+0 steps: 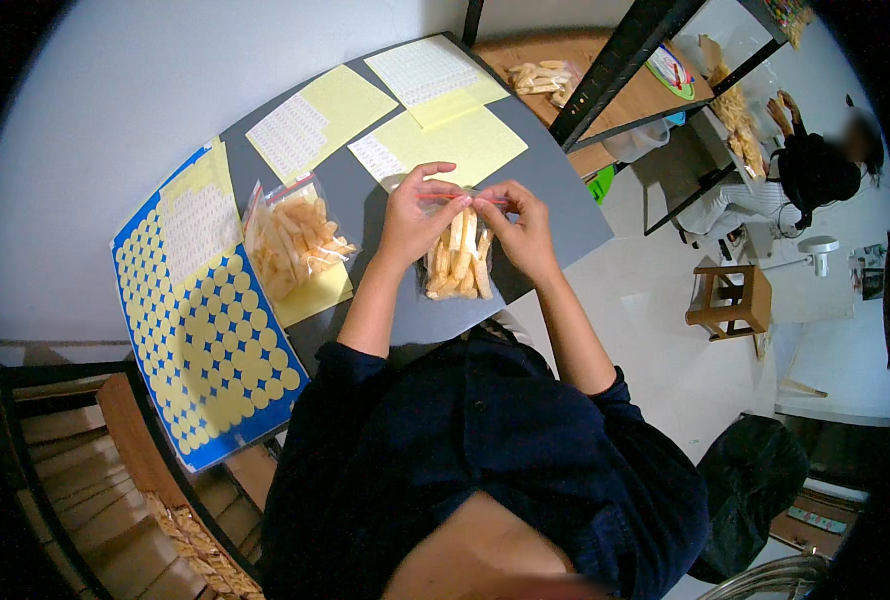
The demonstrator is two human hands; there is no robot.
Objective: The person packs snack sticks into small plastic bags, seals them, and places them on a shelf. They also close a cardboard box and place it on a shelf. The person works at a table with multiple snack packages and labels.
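My left hand [422, 217] and my right hand [518, 225] pinch the red-striped top edge of a clear zip bag, with their thumbs close together near its middle. Pale stick-shaped snacks fill the lower part of this zip bag [460, 262], which lies over the near edge of the grey table [445, 315]. Left of my left hand, more filled zip bags [295, 232] rest on the table, partly over yellow paper. Whether the held bag's seal is closed cannot be told.
Yellow sticker sheets [325, 112] lie across the table's far side. A blue board with yellow round stickers [212, 352] covers the left end. At right stand a black metal shelf post [610, 75], a brown stool [730, 302] and a seated person [812, 165] near a heap of snacks [737, 124].
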